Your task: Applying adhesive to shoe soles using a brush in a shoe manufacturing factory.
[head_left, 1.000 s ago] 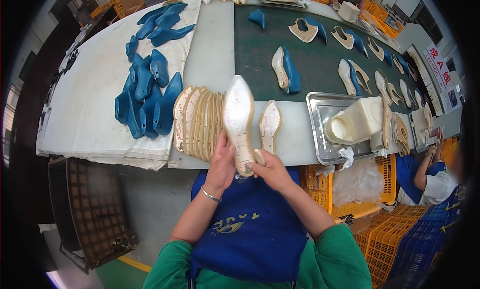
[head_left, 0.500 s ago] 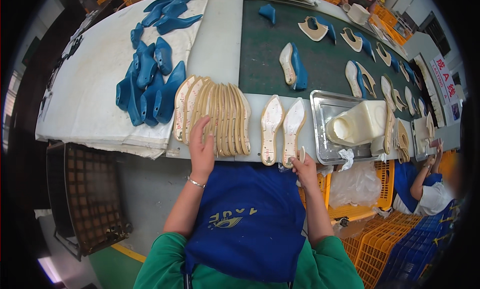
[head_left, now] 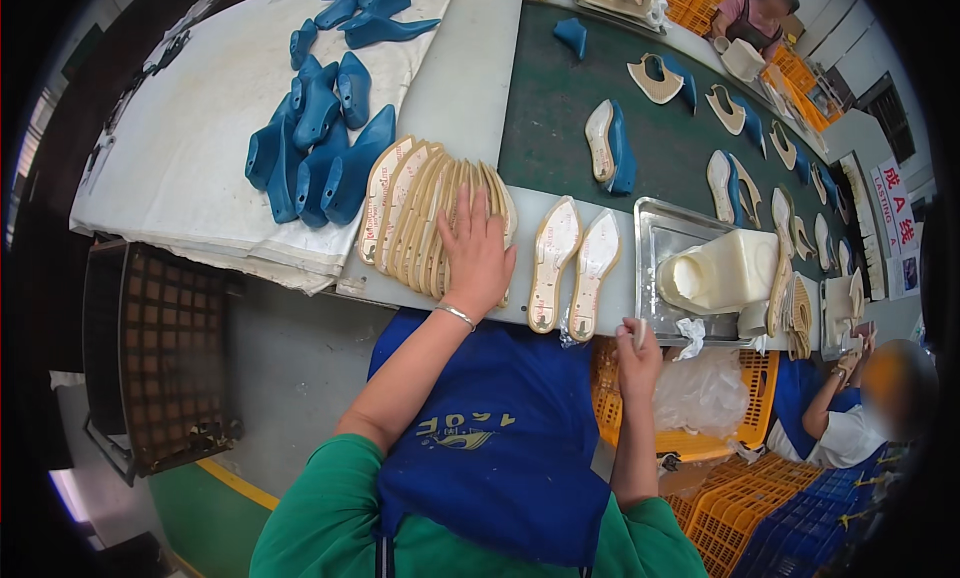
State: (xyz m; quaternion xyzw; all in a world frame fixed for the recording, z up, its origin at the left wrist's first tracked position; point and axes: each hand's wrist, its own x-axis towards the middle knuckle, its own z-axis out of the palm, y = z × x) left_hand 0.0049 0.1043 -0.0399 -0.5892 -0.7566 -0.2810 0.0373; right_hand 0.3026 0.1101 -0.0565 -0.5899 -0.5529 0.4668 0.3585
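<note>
Conveyor belt carries blue lasts paired with insoles; fanned insole stack sits at the table edge, mostly unprocessed. Left hand lies flat, fingers spread, on the stack. Two finished insoles lie just beside; right hand pinches a small pale piece.

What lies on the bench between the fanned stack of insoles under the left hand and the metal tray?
In the head view, two beige insoles lie side by side between the fanned stack under the left hand and the metal tray.
</note>
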